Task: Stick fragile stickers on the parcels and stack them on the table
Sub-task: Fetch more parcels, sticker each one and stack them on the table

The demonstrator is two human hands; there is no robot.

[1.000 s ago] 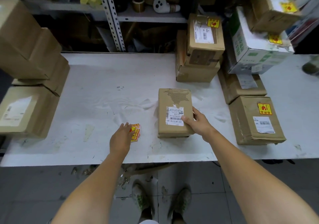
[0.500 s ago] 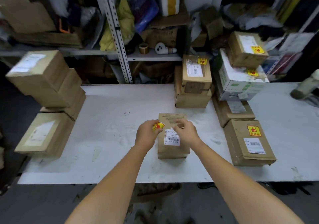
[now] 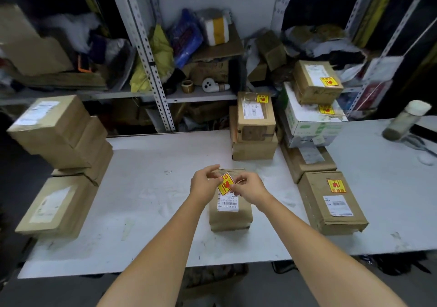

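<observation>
A small brown parcel point(image 3: 230, 219) with a white shipping label lies in the middle of the white table point(image 3: 151, 183). Just above it my left hand point(image 3: 204, 185) and my right hand point(image 3: 248, 188) both pinch a yellow and red fragile sticker point(image 3: 225, 183), which is tilted between my fingertips. To the right stand stacked parcels with yellow stickers: a flat one point(image 3: 331, 202) near the front, a brown pair point(image 3: 255, 127) further back, and a white box point(image 3: 312, 127) with a brown box point(image 3: 316, 82) on top.
Unstickered brown boxes point(image 3: 59, 131) are piled at the table's left end, with one point(image 3: 56, 207) at the front left. A bottle point(image 3: 406, 120) stands at the far right. Cluttered metal shelves point(image 3: 146, 53) rise behind the table.
My left hand picked the stickers up from the table and brought them over the parcel. My right hand left the parcel's side and now pinches the sticker too. The view tilted up.
</observation>
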